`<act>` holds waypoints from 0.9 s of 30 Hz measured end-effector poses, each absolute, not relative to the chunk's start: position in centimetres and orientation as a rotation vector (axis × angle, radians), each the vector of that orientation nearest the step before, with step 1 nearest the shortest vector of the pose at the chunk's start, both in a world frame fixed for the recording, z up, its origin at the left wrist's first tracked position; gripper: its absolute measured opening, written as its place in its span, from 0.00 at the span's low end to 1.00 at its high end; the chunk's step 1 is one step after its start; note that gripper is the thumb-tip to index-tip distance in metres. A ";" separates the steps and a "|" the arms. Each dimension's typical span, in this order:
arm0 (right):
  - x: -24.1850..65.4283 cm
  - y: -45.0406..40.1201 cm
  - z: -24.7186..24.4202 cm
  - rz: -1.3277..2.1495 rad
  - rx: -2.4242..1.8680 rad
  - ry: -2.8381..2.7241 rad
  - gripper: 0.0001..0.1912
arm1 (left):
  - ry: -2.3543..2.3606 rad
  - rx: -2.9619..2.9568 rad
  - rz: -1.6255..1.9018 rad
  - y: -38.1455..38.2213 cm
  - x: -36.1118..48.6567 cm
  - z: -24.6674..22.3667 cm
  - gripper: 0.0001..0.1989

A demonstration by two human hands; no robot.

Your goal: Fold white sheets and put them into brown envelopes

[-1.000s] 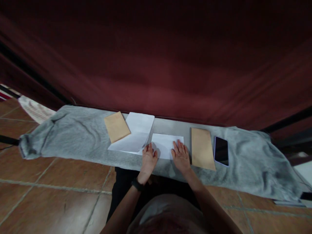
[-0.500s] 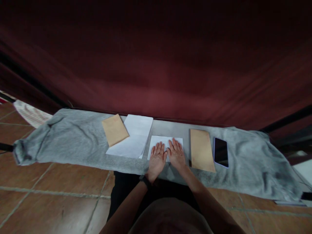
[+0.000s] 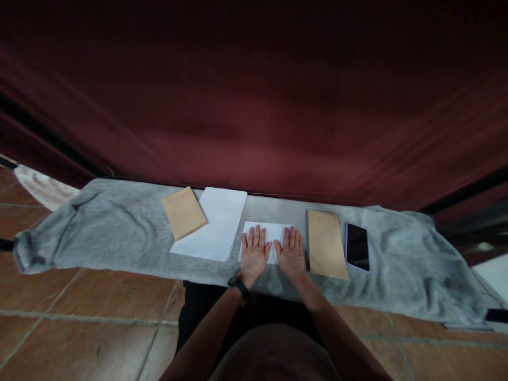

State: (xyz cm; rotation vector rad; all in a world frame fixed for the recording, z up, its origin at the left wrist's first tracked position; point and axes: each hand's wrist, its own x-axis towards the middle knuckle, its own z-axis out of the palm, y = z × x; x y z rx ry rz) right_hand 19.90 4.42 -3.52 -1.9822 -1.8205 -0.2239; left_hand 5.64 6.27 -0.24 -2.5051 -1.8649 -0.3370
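A small white sheet of paper (image 3: 272, 233), which looks folded, lies in front of me on the grey cloth. Flat on its left part rests my left hand (image 3: 254, 256), fingers stretched out and pointing away from me. My right hand (image 3: 291, 256) lies flat over the right part, its fingers also extended. Between the two thumbs a strip of paper shows; the hands cover much of the lower half. Just right of my right hand is a long brown envelope (image 3: 326, 246). To the left lies a stack of larger white sheets (image 3: 220, 227).
A smaller brown envelope (image 3: 184, 212) overlaps the left edge of the white stack. Beyond the long envelope lies a phone (image 3: 357, 247) with a dark screen. The grey cloth (image 3: 119, 227) covers a narrow surface, with a dark red curtain (image 3: 254, 132) hanging along its back.
My hands have slid apart, the left one outward to the left and the right one to the right, both still flat on the paper. The view has shifted slightly.
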 end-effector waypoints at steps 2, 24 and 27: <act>20.1 3.8 -3.4 -0.210 -1.987 -1.837 0.34 | -1.840 -2.532 -0.345 6.1 5.5 -0.2 0.28; 20.4 -4.2 -2.6 -0.247 -1.821 -2.095 0.37 | -1.567 -2.655 -0.592 -0.2 2.1 -1.6 0.35; 20.5 -4.7 -2.8 -0.282 -1.832 -2.063 0.39 | -1.709 -2.517 -0.632 -1.2 2.0 -1.7 0.37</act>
